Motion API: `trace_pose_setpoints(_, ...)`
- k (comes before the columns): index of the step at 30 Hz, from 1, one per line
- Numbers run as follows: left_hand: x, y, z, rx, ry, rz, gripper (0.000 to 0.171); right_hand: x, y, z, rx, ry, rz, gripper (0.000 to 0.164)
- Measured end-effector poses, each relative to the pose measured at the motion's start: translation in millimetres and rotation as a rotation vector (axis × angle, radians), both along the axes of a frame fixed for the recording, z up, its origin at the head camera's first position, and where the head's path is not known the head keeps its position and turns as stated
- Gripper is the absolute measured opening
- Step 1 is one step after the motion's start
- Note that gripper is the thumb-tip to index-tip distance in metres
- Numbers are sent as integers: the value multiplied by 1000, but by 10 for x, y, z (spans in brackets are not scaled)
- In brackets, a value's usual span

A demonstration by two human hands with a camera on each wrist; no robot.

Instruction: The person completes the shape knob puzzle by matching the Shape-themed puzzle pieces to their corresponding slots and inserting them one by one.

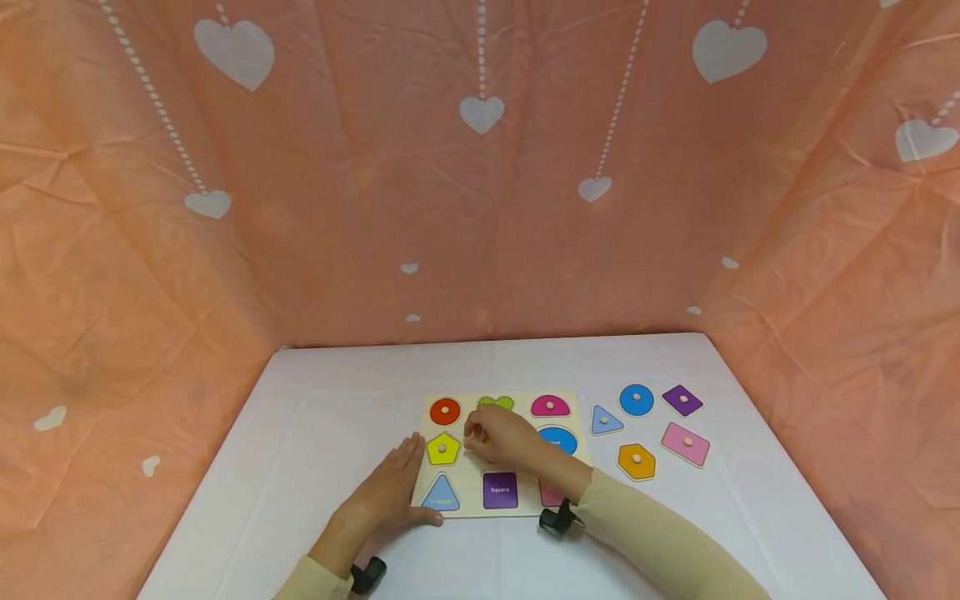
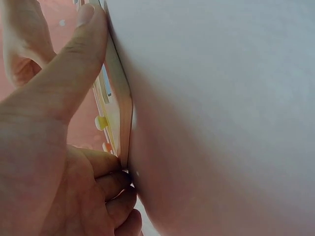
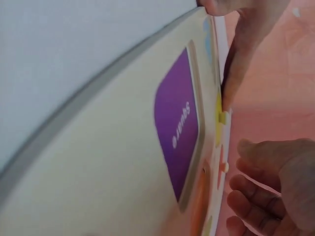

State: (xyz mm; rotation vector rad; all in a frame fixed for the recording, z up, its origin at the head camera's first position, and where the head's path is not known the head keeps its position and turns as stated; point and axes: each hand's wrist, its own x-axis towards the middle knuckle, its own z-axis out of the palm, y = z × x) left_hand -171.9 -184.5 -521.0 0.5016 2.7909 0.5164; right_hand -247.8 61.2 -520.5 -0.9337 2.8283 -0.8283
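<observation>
Presently, my left hand (image 1: 386, 492) is spread wide: the fingers lie along the left edge of the board (image 1: 470, 500), the thumb at its front edge. My right hand (image 1: 504, 437) is above the board, its fingers loosely bent and nothing visible between them, just beside the yellow pentagon (image 1: 450, 454), in front of the red circle (image 1: 438, 417). The orange hexagon (image 1: 630, 468) and four more pieces (image 1: 686, 448) lie on the white table (image 1: 352, 392), at the right.

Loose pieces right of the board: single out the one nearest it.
The loose light-blue triangle, just off the board; the blue circle, diamond, rectangle and hexagon lie farther out.
</observation>
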Motion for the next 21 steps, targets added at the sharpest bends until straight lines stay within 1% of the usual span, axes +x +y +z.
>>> trace_pose_setpoints(3,-5,-2,-14,0,0,4,131,24,70,47,-18,-3,-13,7)
trace_pose_setpoints(10,-5,2,-41,3,-4,11,131,55,257,158,-13,5,-29,10)
trace_pose_setpoints(16,-1,5,-47,11,0,12,130,99,424,239,-45,-46,-92,13)
trace_pose_setpoints(18,-2,5,-52,12,1,13,131,119,477,250,-51,-45,-112,13)
trace_pose_setpoints(21,0,7,-54,18,-1,16,131,145,549,256,-59,-20,-123,13)
